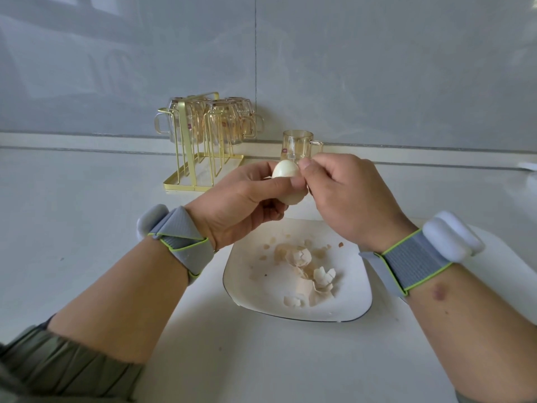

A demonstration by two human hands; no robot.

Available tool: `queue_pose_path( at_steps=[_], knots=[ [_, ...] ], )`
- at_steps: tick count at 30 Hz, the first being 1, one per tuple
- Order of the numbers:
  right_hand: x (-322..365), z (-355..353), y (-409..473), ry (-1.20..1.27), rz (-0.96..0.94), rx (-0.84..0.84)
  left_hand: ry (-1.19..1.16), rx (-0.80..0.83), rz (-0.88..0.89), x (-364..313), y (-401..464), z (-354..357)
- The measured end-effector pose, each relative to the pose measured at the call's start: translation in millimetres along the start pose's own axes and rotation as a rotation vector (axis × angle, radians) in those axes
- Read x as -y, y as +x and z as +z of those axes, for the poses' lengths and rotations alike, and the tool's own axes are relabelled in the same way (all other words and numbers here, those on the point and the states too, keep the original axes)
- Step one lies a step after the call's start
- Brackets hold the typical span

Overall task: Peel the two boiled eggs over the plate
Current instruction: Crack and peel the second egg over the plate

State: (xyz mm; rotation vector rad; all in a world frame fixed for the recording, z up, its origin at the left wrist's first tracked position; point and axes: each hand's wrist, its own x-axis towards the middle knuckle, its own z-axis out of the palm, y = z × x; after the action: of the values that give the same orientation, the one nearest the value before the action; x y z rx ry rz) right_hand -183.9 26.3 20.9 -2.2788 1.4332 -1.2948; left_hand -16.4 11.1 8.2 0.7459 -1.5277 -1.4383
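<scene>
Both hands meet above the far edge of the plate (235, 286). Curled round the egg (286, 173), the left hand (241, 199) grips it with the thumb laid across its front and the fingers wrapped behind, so only the egg's pale, smooth upper end and a little of its lower end show. Closed almost as tightly, the right hand (345, 196) has its thumb and forefinger pinched together right at the egg's right side, touching it; whether a scrap of shell lies between those fingertips cannot be made out. Each wrist carries a grey woven band edged in bright green with a white pod on it.

Beneath the hands, the white counter (87, 228) holds the plate, white with a thin dark rim, and on it lies a heap of broken eggshell (308, 271) with smaller flecks scattered around. Farther back, against the grey wall, a gold wire rack (200, 146) holds several upturned glass mugs. One more glass mug (299, 144) stands upright on the counter just behind the hands. No second egg shows.
</scene>
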Motion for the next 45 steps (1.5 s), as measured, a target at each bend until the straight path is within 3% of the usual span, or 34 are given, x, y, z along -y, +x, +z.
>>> queue_pose_path(
  at_steps=[19,29,34,40,45],
  knots=[
    [0.0,-1.5,-0.1,-0.071,-0.024,0.002,0.082,-0.062,0.01,0.2,1.2,0.5],
    [2.1,-3.3,1.8,-0.118,0.057,-0.086,-0.043,-0.115,-0.017,-4.2,-0.6,-1.4],
    [1.1,-3.6,0.8,-0.04,0.074,-0.118,-0.112,-0.096,-0.005,-3.7,0.4,-0.9],
    [2.5,-0.9,-0.8,-0.07,0.018,-0.078,-0.038,0.062,0.01,-2.5,-1.2,0.8],
    [1.8,-0.9,-0.4,-0.086,0.001,-0.066,-0.053,0.033,0.032,-1.5,-0.9,1.6]
  ],
)
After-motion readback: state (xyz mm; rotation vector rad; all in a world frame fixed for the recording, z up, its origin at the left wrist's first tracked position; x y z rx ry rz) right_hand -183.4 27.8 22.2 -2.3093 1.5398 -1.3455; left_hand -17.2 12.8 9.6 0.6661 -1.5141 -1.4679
